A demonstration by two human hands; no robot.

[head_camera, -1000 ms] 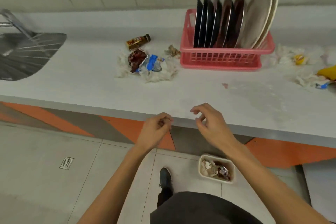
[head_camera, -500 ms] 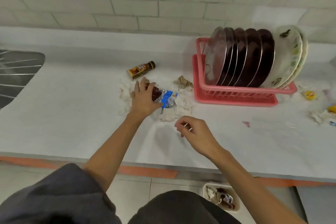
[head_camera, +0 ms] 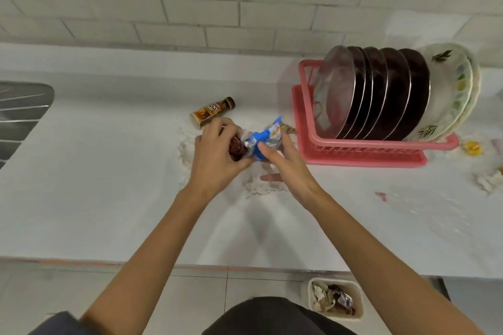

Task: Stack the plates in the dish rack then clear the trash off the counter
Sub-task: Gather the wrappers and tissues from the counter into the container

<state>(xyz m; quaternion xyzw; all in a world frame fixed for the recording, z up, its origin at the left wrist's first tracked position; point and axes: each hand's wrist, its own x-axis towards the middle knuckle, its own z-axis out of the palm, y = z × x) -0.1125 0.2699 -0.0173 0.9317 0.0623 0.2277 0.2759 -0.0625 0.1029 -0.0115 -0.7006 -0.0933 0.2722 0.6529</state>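
Several dark plates [head_camera: 386, 92] and two pale patterned plates [head_camera: 449, 90] stand upright in the pink dish rack [head_camera: 362, 153] at the back right of the white counter [head_camera: 109, 185]. My left hand [head_camera: 217, 155] is closed on a dark red wrapper [head_camera: 236, 147]. Beside it, my right hand [head_camera: 285, 163] grips a blue and silver wrapper [head_camera: 265, 137]. Both wrappers sit just above a heap of white crumpled tissue [head_camera: 258, 185]. A small brown bottle [head_camera: 212, 111] lies on its side behind my left hand.
A steel sink drainboard [head_camera: 21, 114] is at the far left. More tissue and a yellow wrapper [head_camera: 472, 147] lie right of the rack. A small red scrap [head_camera: 381, 196] rests on the counter. On the floor below stands a beige bin [head_camera: 336, 298] holding trash.
Both hands rose from below the counter edge to the trash pile. My left hand closed on the dark red wrapper, and my right hand then took hold of the blue wrapper.
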